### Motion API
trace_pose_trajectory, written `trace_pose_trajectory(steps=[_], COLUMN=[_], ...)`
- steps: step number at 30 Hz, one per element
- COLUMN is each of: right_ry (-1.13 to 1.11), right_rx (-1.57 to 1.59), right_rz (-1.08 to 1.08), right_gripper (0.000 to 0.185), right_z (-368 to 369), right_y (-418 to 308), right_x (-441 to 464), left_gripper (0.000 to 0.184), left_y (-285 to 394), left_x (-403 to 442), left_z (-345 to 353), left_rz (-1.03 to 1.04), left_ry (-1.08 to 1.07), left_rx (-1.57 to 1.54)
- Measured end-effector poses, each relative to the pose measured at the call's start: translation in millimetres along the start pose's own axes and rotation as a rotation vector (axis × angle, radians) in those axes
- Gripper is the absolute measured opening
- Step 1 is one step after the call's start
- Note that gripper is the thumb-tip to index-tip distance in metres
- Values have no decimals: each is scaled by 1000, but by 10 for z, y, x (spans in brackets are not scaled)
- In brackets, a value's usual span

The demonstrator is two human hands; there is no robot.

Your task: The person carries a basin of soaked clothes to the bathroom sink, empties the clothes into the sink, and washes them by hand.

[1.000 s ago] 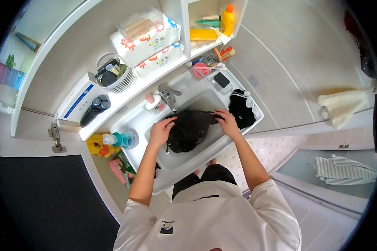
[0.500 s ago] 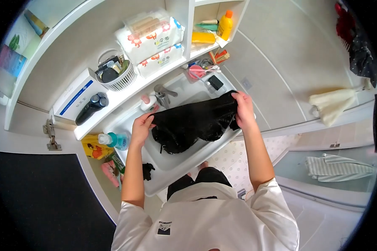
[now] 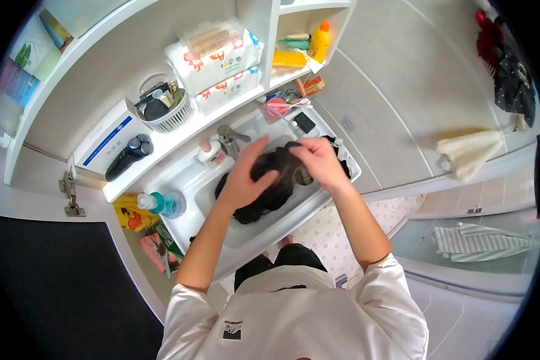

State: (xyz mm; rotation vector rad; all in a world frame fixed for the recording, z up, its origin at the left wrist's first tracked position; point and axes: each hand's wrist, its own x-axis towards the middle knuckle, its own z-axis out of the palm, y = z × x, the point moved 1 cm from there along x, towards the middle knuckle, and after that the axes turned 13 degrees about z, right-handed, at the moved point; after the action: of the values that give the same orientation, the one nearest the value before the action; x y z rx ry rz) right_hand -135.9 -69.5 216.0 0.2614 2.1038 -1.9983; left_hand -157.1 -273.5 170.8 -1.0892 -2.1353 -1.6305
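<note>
A wet black garment point(image 3: 271, 197) lies bunched in the white sink point(image 3: 225, 255), partly hidden behind my hands. My right hand point(image 3: 321, 163) pinches its raised upper part, where the fabric looks thin and sheer. To the left of that, my left hand point(image 3: 246, 180) is over the basin with thumb and fingers apart. Black fabric shows behind its fingers, and I cannot tell whether they touch it. More black cloth point(image 3: 344, 165) rests at the sink's right end; whether it belongs to the same garment is unclear.
Behind the basin stand a faucet point(image 3: 229, 144) and a pump bottle point(image 3: 211, 153). A teal-topped bottle point(image 3: 165, 205) sits at the sink's left end. The shelf above holds an electric shaver point(image 3: 129, 157), a basket point(image 3: 173, 117) and wipes packs point(image 3: 216, 60). A cabinet door point(image 3: 48, 276) hangs open at left.
The garment was stretched wide between both hands; now it is bunched in the basin. My left hand has let go of its edge and moved right and up; my right hand has moved left.
</note>
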Motion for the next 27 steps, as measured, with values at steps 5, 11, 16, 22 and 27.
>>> trace_pose_trajectory(steps=[5, 11, 16, 22, 27], right_ry=[21, -190, -9, 56, 217], right_rx=[-282, -144, -481, -713, -1040], right_rz=[-7, 205, 560, 156, 262], right_gripper=[15, 23, 41, 48, 33], right_z=[1, -228, -194, 30, 194], right_y=[398, 1429, 2240, 2741, 2467], right_x=[20, 166, 322, 686, 772], left_gripper=[51, 32, 28, 31, 34], left_y=[-202, -522, -540, -420, -215], left_x=[115, -272, -570, -783, -758], left_z=[228, 194, 179, 116, -32], left_rz=[-124, -96, 19, 23, 15], left_ry=[-443, -568, -554, -477, -487], left_rx=[39, 74, 19, -22, 109])
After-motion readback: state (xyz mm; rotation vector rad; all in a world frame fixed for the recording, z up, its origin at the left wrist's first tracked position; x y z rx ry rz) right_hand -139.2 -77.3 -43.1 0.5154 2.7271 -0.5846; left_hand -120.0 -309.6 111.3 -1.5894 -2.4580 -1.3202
